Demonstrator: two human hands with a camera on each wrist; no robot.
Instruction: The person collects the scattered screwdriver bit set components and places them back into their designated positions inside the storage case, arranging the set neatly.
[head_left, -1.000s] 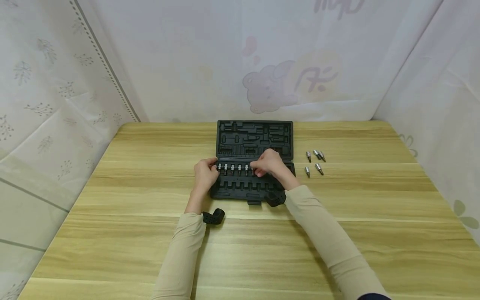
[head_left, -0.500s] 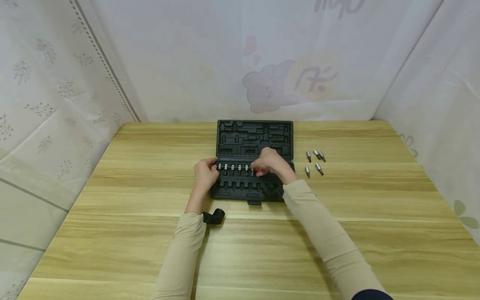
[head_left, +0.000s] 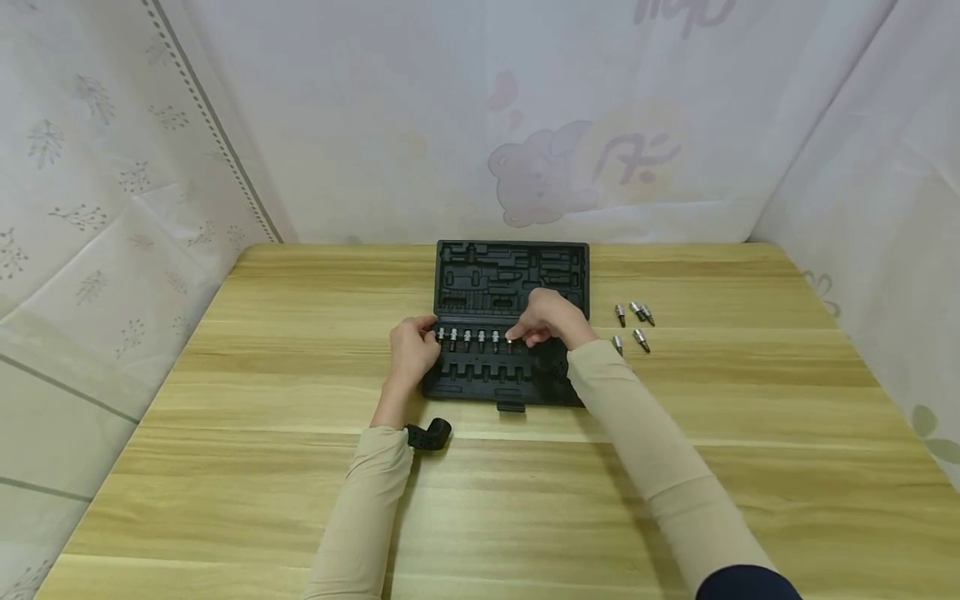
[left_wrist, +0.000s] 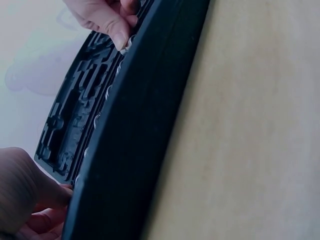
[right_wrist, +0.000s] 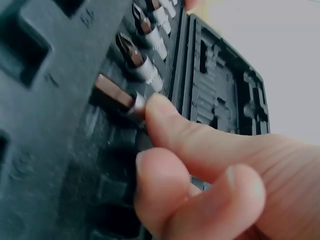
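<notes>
A black bit socket case point(head_left: 465, 386) lies opened out on the table, with its lid toward the back. Along its upper row several bit sockets point(head_left: 467, 337) stand side by side, chrome ends toward the lid. My right hand point(head_left: 553, 318) is at the right end of that row. In the right wrist view its thumb presses on the chrome end of a bit socket point(right_wrist: 114, 92) with a flat-sided bit, tilted across its slot; the other fingers curl below. My left hand point(head_left: 411, 346) holds the case's left end, thumb beside the first bit socket.
Several loose bit sockets point(head_left: 641, 340) lie on the wooden table point(head_left: 300, 333) to the right of the case. The case's lower row of slots point(head_left: 487, 372) holds no bit sockets. A pale printed curtain point(head_left: 360, 125) hangs behind the table. Black wrist mounts point(head_left: 431, 434) sit on the wrists.
My right hand has lifted slightly and shifted a little back and right, uncovering more of the bit socket at the row's right end. The left hand stays at the case's left end.
</notes>
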